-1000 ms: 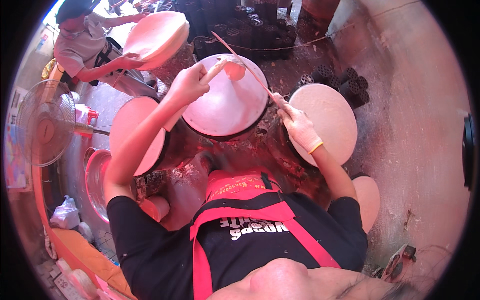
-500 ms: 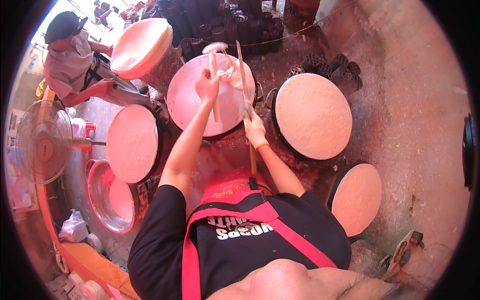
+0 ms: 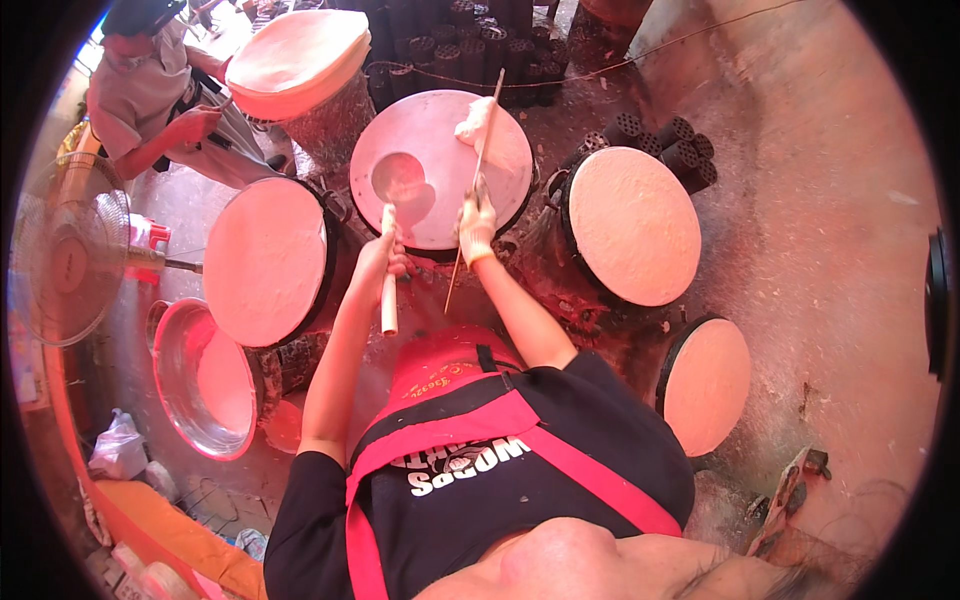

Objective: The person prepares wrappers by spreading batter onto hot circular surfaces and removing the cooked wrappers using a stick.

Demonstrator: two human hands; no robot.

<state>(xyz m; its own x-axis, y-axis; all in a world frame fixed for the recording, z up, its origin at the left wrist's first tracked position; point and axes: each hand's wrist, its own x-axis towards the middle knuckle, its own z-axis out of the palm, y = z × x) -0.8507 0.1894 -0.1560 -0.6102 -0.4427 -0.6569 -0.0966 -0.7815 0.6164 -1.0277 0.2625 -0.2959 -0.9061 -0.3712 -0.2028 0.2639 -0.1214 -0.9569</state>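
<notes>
My left hand (image 3: 377, 260) is closed round the pale handle of a ladle-like tool (image 3: 398, 178). Its round head is over the near left of a round griddle (image 3: 435, 225), with a shadow beside it. My right hand (image 3: 477, 222), in a pale glove, grips a long thin spatula (image 3: 488, 135) that slants across the griddle's right side. Against the upper part of its blade lies a white lump of batter or dough (image 3: 470, 124). A thin smear spreads to the right of the blade. I cannot tell whether the ladle head touches the griddle.
Pale sheets cover round griddles to the right (image 3: 635, 225), lower right (image 3: 708, 385) and left (image 3: 265, 262). A metal basin (image 3: 160, 385) and a fan (image 3: 70, 250) are at the left. A co-worker (image 3: 150, 95) stands beside a stack of round sheets (image 3: 298, 60). Cylindrical briquettes (image 3: 685, 155) stand behind.
My left hand has drawn the ladle-like tool back toward me, its head moving from the griddle's far edge to its near left. My right hand and spatula have shifted slightly nearer and left.
</notes>
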